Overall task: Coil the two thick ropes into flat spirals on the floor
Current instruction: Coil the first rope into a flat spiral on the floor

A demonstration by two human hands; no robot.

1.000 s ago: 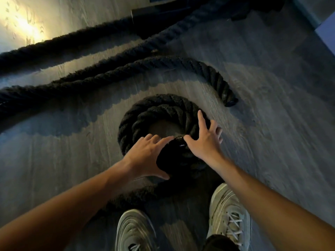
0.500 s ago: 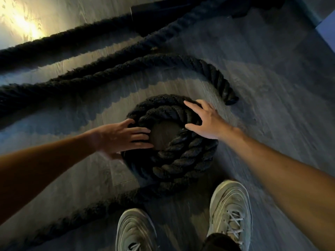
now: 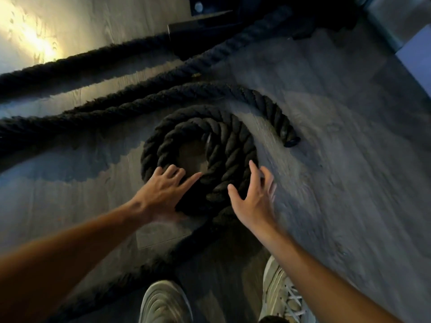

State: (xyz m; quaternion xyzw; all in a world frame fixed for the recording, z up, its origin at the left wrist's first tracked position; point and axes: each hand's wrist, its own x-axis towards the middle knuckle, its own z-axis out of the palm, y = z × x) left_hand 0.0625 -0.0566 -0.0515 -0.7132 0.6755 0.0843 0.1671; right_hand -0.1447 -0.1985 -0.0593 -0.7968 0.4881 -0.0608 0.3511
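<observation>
A thick black rope lies on the grey wood floor wound into a small flat coil of about two turns, with bare floor showing in its centre. Its tail runs off to the lower left past my feet. My left hand lies flat on the near-left edge of the coil, fingers spread. My right hand hovers at the coil's near-right edge, fingers apart and blurred, holding nothing. A second black rope curves around the far side of the coil and ends at the right in a capped tip.
More lengths of black rope stretch across the floor at the upper left. A dark metal base stands at the top. My two pale sneakers stand just below the coil. A light wall corner is at the upper right.
Both hands have shifted from the coil's sides back to its near edge. The coil has turned a little and its loops look tighter; the camera view moved slightly.
</observation>
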